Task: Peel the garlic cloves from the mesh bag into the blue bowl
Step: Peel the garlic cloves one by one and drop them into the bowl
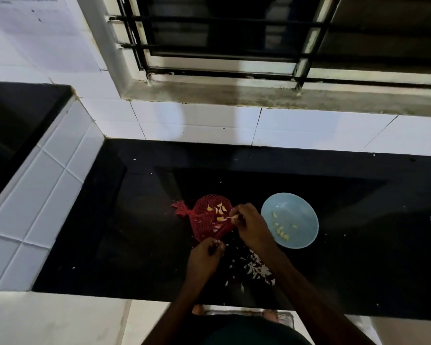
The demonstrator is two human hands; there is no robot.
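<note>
Right hand (pixel 249 220): pinching a clove (pixel 235 216) at the bag (pixel 204 225) edge.
Left hand (pixel 205 255): curled; I can't tell what it holds.
Bowl (pixel 305 210): near, right of the bag.
Risk: I judge the clove could slip into the peels (pixel 256 267).

A red net pattern is being shown by the mesh bag (pixel 204 226), with yellow cloves (pixel 219 210) being seen inside. Pale blue is being displayed by the bowl (pixel 301 207), glossy black by the bench (pixel 135 232), white by the tiles (pixel 197 123).

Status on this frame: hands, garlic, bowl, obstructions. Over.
Right hand pinches garlic clove at mesh bag. Left hand curled, contents unclear. Blue bowl holds peeled cloves. Skins litter counter.
</note>
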